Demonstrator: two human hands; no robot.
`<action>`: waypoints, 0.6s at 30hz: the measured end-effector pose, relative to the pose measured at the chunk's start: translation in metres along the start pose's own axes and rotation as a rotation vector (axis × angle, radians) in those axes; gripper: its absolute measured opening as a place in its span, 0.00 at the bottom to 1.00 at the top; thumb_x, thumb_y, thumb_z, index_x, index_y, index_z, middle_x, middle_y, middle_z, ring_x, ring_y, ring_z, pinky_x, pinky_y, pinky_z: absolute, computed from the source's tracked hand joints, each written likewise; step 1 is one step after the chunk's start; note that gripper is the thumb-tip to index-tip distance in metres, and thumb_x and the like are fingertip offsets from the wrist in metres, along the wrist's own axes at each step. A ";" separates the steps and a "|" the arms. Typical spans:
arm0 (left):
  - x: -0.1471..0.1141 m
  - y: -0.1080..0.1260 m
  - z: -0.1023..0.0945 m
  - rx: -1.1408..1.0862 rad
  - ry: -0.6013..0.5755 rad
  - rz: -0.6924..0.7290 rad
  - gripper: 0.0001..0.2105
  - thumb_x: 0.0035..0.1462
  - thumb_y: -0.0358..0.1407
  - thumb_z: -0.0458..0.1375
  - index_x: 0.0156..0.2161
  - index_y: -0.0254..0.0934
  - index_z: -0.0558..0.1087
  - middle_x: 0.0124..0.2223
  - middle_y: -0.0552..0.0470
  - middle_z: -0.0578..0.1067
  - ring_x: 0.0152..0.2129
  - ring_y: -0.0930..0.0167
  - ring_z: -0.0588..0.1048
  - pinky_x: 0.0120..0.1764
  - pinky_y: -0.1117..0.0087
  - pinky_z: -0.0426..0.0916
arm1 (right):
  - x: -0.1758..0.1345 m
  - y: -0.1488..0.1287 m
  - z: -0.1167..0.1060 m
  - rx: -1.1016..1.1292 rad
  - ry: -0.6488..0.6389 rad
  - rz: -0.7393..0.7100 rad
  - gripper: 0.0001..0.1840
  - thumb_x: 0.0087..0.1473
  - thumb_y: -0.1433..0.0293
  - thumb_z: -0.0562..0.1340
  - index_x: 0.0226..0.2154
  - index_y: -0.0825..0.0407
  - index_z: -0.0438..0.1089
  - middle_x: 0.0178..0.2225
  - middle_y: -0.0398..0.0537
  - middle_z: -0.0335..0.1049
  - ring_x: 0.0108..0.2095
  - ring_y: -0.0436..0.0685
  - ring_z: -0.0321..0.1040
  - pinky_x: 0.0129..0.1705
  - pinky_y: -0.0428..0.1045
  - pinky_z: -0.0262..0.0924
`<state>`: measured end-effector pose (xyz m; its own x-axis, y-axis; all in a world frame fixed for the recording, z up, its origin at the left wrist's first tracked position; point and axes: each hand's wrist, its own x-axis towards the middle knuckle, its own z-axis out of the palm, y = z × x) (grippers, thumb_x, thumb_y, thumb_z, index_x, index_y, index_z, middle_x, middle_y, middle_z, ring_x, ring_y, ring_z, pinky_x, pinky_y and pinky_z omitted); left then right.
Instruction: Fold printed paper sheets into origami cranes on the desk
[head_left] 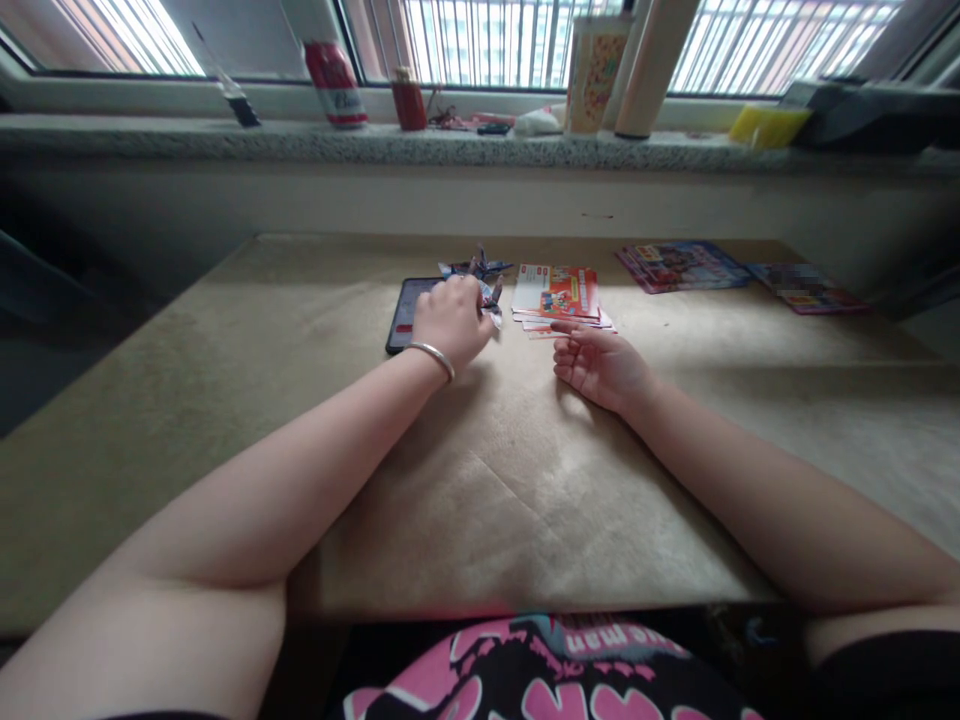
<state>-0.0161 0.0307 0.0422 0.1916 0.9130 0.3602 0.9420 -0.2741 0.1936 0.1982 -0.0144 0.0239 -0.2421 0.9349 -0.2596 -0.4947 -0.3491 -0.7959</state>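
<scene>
My left hand point(452, 318), with a silver bangle point(431, 358) at the wrist, is closed on a small pointed blue-and-white model point(495, 296). Its fingers partly cover the piece, so its exact kind is unclear. A second dark, spiky model point(487, 267) lies just behind it. Under and left of that hand is a black-cased phone point(406, 308), screen up. My right hand point(600, 368) rests on its side on the table, index finger stretched out and the others loosely curled, nothing in it. Its fingertip is at the near edge of a stack of printed cards point(559, 290).
Colourful printed packets point(679, 266) lie at the back right of the table point(480, 480), with another packet point(810, 288) beside them. Along the stone windowsill point(262, 142) stand a red can point(335, 85), a red bottle point(408, 100), a patterned cup point(595, 75) and a yellow block point(769, 127).
</scene>
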 end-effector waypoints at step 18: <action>-0.057 -0.002 -0.002 0.153 -0.180 0.373 0.15 0.64 0.39 0.51 0.51 0.34 0.71 0.53 0.44 0.73 0.50 0.61 0.70 0.51 0.61 0.65 | 0.021 -0.016 -0.047 -1.697 0.110 -0.876 0.17 0.52 0.70 0.58 0.45 0.53 0.73 0.53 0.57 0.71 0.56 0.67 0.62 0.62 0.64 0.53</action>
<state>-0.0290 -0.0216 0.0231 0.5586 0.8018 0.2123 0.8266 -0.5594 -0.0622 0.2403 0.0136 0.0061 -0.3336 0.8119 0.4792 0.8029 0.5110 -0.3069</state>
